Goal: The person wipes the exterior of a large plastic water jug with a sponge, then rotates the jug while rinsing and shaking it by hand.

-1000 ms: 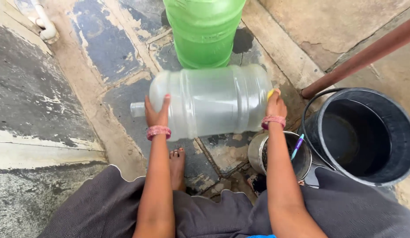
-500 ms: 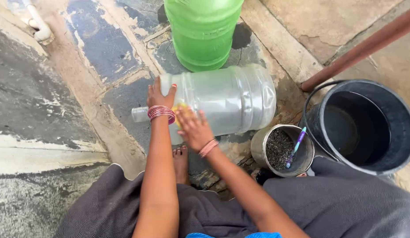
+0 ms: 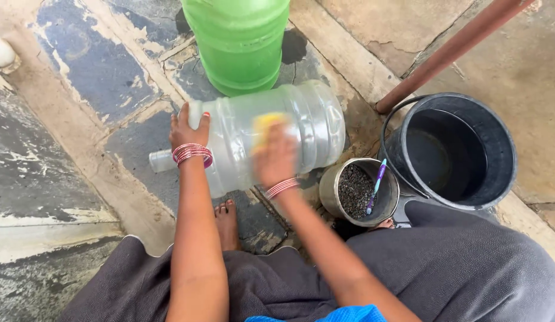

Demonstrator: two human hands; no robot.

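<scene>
Clear jug (image 3: 301,134) lies sideways under both hands, left hand (image 3: 189,132) w/ right hand (image 3: 276,156).

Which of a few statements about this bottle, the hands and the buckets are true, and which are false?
1. The clear bottle lies on its side. True.
2. The left hand rests near the bottle's neck end. True.
3. The right hand holds a blue sponge. False: the sponge is yellow.
4. The green container lies flat. False: it stands upright.
5. A toothbrush sticks out of the small metal pot. True.
6. The black bucket is upside down. False: its opening faces up.
</scene>
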